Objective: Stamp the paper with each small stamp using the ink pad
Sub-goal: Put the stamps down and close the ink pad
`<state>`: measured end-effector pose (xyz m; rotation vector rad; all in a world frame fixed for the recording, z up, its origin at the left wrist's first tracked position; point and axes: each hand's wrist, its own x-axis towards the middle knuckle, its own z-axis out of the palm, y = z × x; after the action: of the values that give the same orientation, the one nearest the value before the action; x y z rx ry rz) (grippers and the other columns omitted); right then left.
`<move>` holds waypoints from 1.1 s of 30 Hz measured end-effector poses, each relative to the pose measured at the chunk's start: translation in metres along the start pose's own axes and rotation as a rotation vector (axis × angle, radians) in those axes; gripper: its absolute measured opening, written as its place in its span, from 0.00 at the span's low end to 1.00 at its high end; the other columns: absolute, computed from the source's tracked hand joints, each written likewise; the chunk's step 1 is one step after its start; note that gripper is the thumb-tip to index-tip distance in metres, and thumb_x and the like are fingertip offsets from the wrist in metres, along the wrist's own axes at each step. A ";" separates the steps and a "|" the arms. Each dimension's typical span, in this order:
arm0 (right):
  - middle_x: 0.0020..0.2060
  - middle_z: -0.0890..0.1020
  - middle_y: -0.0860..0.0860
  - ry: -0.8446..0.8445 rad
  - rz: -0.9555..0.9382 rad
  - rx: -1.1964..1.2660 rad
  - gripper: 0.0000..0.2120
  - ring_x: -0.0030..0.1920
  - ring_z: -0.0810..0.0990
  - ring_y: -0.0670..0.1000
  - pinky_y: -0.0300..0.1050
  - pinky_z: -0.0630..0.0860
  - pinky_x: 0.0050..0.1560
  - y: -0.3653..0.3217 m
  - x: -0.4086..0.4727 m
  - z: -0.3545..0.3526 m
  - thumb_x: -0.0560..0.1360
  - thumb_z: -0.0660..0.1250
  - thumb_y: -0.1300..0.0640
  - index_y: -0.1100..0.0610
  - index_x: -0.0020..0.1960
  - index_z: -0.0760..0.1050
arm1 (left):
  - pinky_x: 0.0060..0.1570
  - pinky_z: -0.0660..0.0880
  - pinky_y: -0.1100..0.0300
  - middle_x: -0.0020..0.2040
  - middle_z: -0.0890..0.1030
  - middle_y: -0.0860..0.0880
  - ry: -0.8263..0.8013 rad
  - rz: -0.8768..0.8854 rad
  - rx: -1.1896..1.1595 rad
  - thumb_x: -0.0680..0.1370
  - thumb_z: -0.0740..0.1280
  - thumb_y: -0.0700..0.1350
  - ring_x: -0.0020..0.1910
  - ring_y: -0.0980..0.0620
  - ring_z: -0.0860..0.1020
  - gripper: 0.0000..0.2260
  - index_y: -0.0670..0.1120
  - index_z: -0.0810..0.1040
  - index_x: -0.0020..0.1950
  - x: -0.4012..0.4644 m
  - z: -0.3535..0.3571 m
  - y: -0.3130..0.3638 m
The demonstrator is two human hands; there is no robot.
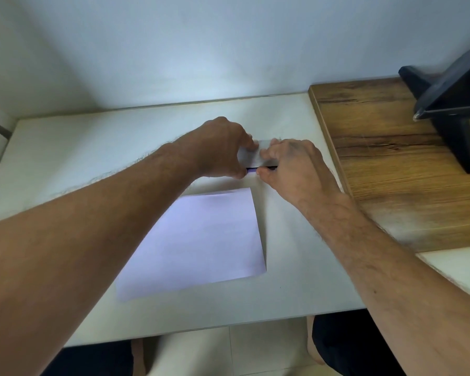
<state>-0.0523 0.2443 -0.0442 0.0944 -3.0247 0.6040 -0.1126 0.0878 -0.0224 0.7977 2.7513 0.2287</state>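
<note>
You are gripping the ink pad point(255, 156) with both hands: your left hand point(223, 147) is pinching its left end, and your right hand point(293, 166) is curling round its right end, thumb at the front edge. The grey lid is tilting up, with a dark slit and a strip of purple showing beneath, so you are probably opening it. The pad is sitting on the table point(65, 147), just beyond the paper's point(201, 242) far edge.

If the lid pops free suddenly, the base could skid or flip, and your thumbs could pick up ink and smudge the clean paper.

Your fingers are covering most of the pad, its outline is blurring, and no stamps are showing anywhere.
</note>
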 end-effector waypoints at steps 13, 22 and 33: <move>0.45 0.81 0.56 0.065 -0.048 -0.120 0.07 0.58 0.78 0.55 0.45 0.78 0.49 0.003 -0.002 0.011 0.75 0.65 0.59 0.56 0.44 0.82 | 0.55 0.77 0.54 0.52 0.85 0.53 0.067 -0.072 -0.042 0.67 0.76 0.48 0.56 0.49 0.80 0.12 0.54 0.86 0.50 -0.003 0.004 0.002; 0.42 0.84 0.54 0.006 -0.007 -0.133 0.08 0.37 0.74 0.51 0.38 0.65 0.38 0.000 0.004 0.008 0.77 0.65 0.55 0.56 0.47 0.82 | 0.54 0.77 0.53 0.50 0.86 0.51 0.116 -0.088 -0.050 0.73 0.70 0.48 0.53 0.48 0.82 0.09 0.55 0.86 0.51 -0.008 0.015 0.002; 0.41 0.84 0.56 0.039 -0.044 -0.162 0.07 0.42 0.81 0.56 0.44 0.77 0.45 -0.006 0.000 0.004 0.74 0.65 0.58 0.57 0.46 0.82 | 0.53 0.78 0.53 0.50 0.84 0.46 0.126 -0.179 0.026 0.74 0.71 0.49 0.49 0.44 0.81 0.11 0.51 0.84 0.55 -0.014 0.008 0.023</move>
<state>-0.0517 0.2371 -0.0458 0.1400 -3.0100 0.3518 -0.0879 0.0998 -0.0217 0.5551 2.9285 0.2139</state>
